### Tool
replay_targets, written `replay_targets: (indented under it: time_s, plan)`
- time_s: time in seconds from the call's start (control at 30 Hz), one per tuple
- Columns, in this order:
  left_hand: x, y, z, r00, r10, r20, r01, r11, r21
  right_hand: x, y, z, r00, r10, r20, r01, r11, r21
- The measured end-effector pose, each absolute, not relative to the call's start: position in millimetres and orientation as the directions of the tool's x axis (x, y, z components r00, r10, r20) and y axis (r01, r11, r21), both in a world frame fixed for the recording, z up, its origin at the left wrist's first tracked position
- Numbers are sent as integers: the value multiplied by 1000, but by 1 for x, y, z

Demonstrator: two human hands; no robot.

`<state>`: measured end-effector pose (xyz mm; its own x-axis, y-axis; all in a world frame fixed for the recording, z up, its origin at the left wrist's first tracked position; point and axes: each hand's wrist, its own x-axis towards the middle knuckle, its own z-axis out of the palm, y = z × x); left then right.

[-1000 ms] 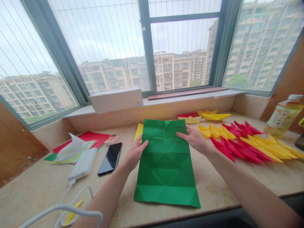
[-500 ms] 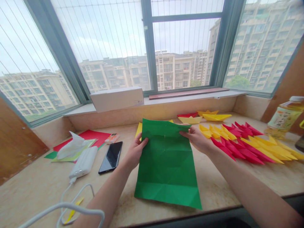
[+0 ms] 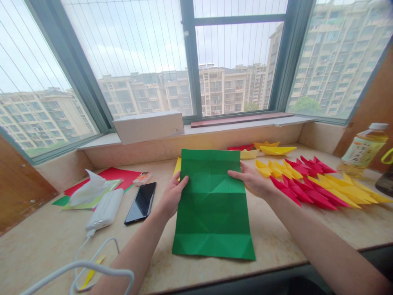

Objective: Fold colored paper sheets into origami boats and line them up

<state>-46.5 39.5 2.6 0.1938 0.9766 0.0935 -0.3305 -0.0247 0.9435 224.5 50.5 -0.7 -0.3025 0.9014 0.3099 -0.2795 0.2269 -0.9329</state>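
Observation:
A green sheet of paper [image 3: 213, 205], crossed by fold creases, is held up in front of me with its lower end near the counter. My left hand [image 3: 174, 192] pinches its left edge, thumb in front and fingers behind. On the opposite edge, my right hand [image 3: 250, 179] grips the sheet the same way, thumb lying on the front face. Behind the paper, a bit of yellow paper [image 3: 177, 167] shows at the left. Folded yellow paper shapes [image 3: 272, 169] and red ones [image 3: 288, 189] stand to the right of my right hand.
Left of me lie a black phone [image 3: 141, 203], a white power bank [image 3: 105, 209] with a cable, a tissue pack [image 3: 89, 192] and red paper [image 3: 125, 177]. Paper boats [image 3: 278, 150] sit at the back. A bottle [image 3: 365, 147] stands far right; a white box [image 3: 149, 128] rests on the sill.
The sheet's upper right corner has straightened, and its lower edge now lies more level. My right hand has slid slightly down the right edge. The view has shifted a little.

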Motion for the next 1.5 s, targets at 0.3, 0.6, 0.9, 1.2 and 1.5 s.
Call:
replay_targets:
  time_s: [0.3, 0.6, 0.9, 1.2, 1.5]
  plan:
    - [-49, 42, 5, 99, 986, 137, -356, -94, 930, 223, 49, 1, -404, 875, 268, -250, 176, -952]
    - [-46, 34, 7, 254, 965, 63, -288, 13, 957, 227, 62, -11, -188, 923, 335, -242, 287, -927]
    - [-48, 40, 6, 80, 986, 144, -348, -108, 931, 232, 65, -21, -245, 927, 283, -176, 245, -953]
    - [-52, 43, 13, 2, 996, 91, -435, -81, 897, 229, 59, -20, -459, 845, 274, -157, 226, -961]
    - [-52, 42, 11, 28, 999, 39, -404, -24, 914, 232, 60, -17, -446, 800, 401, 17, 456, -890]
